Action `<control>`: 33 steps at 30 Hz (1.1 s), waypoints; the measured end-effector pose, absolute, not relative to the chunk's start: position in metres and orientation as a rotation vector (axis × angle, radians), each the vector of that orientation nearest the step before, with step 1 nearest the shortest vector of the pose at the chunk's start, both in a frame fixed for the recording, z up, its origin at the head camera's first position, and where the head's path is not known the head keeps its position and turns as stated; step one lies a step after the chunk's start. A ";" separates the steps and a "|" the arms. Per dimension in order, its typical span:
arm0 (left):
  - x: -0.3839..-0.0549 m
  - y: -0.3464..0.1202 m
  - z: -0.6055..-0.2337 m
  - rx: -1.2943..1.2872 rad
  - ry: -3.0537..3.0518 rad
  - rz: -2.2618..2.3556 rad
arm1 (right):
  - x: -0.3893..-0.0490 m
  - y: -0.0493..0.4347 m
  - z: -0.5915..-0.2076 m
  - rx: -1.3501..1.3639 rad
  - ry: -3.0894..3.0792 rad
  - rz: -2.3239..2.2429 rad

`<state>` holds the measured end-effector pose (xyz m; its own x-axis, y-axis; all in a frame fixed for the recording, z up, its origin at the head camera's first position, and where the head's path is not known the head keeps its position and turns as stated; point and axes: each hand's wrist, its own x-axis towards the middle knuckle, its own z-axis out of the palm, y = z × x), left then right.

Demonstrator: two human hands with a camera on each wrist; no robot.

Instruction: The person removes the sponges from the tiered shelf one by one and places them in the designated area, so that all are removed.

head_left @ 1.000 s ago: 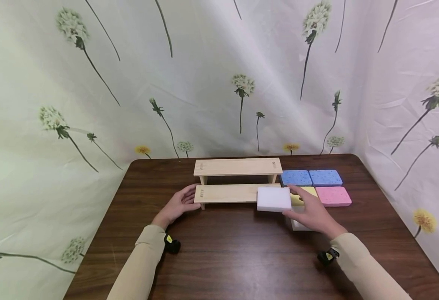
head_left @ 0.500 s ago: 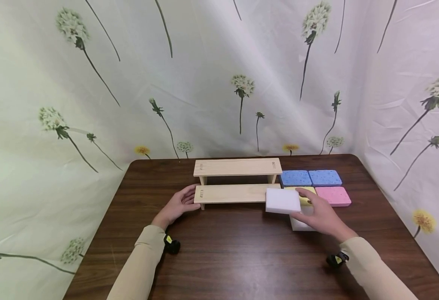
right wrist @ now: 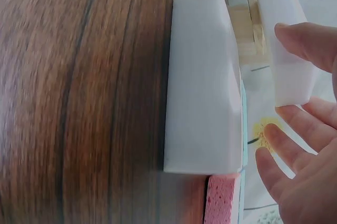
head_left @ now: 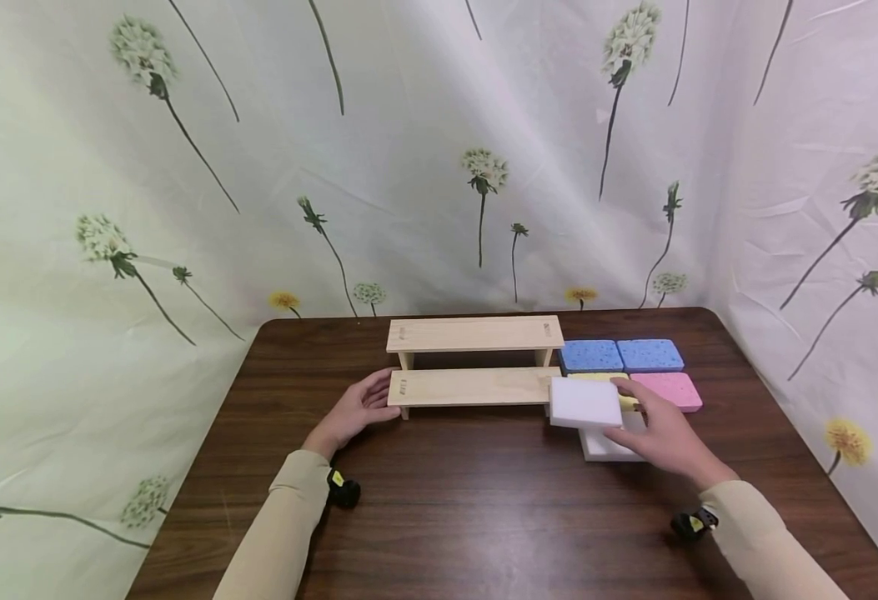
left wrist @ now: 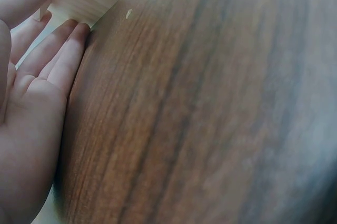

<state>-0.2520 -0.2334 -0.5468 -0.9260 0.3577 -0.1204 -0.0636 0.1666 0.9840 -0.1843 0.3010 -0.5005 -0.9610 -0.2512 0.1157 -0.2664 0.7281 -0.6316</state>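
In the head view my right hand (head_left: pixel 666 435) pinches a white sponge block (head_left: pixel 585 402) between thumb and fingers. The block is held above a second white sponge block (head_left: pixel 604 448), overlapping it and part of a yellow sponge (head_left: pixel 596 377). In the right wrist view the thumb (right wrist: pixel 303 45) presses one face of the held block (right wrist: pixel 289 71), while the lower fingers stay off it. My left hand (head_left: pixel 352 414) rests against the left end of the front, lower wooden shelf (head_left: pixel 469 387). Its fingers lie fairly straight at the wooden end panel (left wrist: pixel 84 0) in the left wrist view.
Behind the lower shelf stands a higher wooden shelf (head_left: pixel 476 334). To its right lie two blue sponges (head_left: pixel 592 356) side by side, with a pink sponge (head_left: pixel 666 392) in front. The dark wooden table (head_left: pixel 439 517) backs onto a curtain (head_left: pixel 408 167) printed with dandelions.
My right hand has carried the white sponge block to the right, off the right end of the lower shelf and over the other white block. The left hand has stayed in place.
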 end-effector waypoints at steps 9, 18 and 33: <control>-0.253 -0.235 -0.547 0.299 2.126 1.809 | -0.181 0.311 -0.497 0.427 -2.889 1.060; -0.252 -0.233 -0.545 0.282 2.135 1.804 | -0.178 0.320 -0.500 0.432 -2.837 1.082; -0.251 -0.233 -0.547 0.306 2.146 1.802 | -0.167 0.345 -0.492 0.298 -2.906 1.105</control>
<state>-0.2515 -0.2333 -0.5465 -0.9253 0.3641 -0.1064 -0.0419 0.1807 0.9826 -0.1667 0.3449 -0.4924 -0.9816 -0.1713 0.0845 -0.1841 0.7316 -0.6563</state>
